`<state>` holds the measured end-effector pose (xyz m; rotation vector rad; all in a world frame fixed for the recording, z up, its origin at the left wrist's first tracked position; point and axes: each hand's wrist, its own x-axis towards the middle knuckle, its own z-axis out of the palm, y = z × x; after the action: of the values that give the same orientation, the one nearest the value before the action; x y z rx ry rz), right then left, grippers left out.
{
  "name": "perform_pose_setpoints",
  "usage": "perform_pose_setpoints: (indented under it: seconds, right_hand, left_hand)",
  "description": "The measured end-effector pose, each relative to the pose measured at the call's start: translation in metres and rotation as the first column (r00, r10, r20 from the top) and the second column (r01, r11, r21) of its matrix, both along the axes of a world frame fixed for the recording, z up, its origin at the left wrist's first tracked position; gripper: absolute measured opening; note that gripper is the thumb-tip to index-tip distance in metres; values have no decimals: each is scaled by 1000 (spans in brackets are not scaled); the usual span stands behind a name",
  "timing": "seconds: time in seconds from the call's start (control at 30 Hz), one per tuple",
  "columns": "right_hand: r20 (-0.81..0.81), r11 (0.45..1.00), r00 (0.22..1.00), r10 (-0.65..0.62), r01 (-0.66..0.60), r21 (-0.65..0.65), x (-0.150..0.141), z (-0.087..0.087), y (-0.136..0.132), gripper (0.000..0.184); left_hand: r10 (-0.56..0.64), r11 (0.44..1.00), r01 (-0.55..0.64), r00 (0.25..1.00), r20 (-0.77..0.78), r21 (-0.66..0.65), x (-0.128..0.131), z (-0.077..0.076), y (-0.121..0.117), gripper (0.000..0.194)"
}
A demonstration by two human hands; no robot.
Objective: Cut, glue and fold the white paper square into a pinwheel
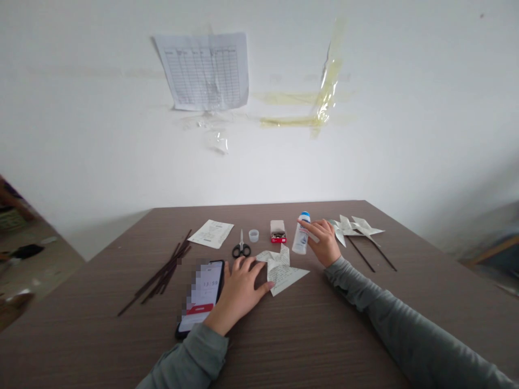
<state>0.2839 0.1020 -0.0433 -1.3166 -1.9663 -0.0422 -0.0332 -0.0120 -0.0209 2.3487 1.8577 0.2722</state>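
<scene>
My left hand (239, 292) lies flat on the table with fingers spread, its fingertips pressing the left edge of a partly folded paper pinwheel (281, 268). A phone (203, 294) with a lit screen lies just left of that hand. My right hand (324, 240) reaches to a small white glue bottle with a blue cap (301, 233), fingers stretched out and touching its side. The bottle stands upright.
On the brown table (284, 335) lie a bundle of dark sticks (162, 273), a paper slip (211, 233), black scissors (241, 247), a small clear cap (253, 235), a red box of pins (278, 231) and two finished pinwheels on sticks (359, 229). A white wall stands behind.
</scene>
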Motion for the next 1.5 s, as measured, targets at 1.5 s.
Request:
perform_pose_setpoints:
  seconds: [1.5]
  right_hand:
    - [71, 973, 989, 131, -114, -200, -61, -19, -26, 33]
  left_hand:
    - [35, 995, -36, 999, -13, -89, 21, 9, -7, 67]
